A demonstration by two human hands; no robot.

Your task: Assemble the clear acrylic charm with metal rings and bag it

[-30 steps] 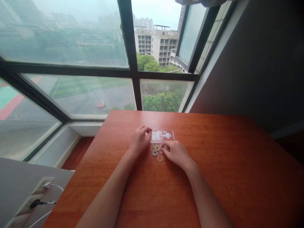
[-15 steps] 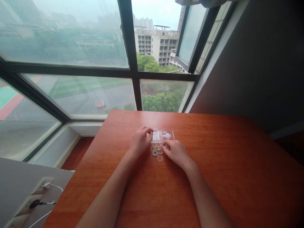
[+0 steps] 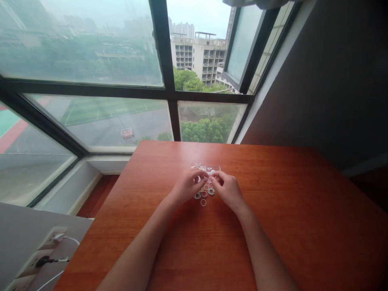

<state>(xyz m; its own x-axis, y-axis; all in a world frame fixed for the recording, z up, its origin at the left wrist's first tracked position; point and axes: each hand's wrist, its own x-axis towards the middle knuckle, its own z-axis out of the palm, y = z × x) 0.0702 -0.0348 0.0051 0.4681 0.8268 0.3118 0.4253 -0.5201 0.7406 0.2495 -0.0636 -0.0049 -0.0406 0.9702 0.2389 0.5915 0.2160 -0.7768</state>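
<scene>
- From my end: both hands work in close over the loose rings (image 3: 211,194) on the table (image 3: 200,250); rings lie just below the fingertips, toward the wearer, some overlapping.
- Clear case (image 3: 216,168) with white pieces sits just beyond the fingers, partly hidden by them.
- Doing it well, I'd say: light pinch, thumb and index only; rings look thin, easy to flick away.
- I'd steady with one hand and adjust with the other, tips low so a drop stays near.
- I'd keep knuckles off the pile and not nudge the case.
- Left hand (image 3: 188,186): thumb and index drawn nearly together, pointing right, other fingers curled. Can't tell if it grips anything; too small.
- Right hand (image 3: 228,188): thumb and index likewise bunched, pointing left. Grip on anything: can't tell.
- Fingertips nearly meet; contact unclear.
- Arms reach forward from both lower sides, converging; wrists look low, near the tabletop.
- One pale ring (image 3: 201,203) lies apart, nearest the wearer.
</scene>
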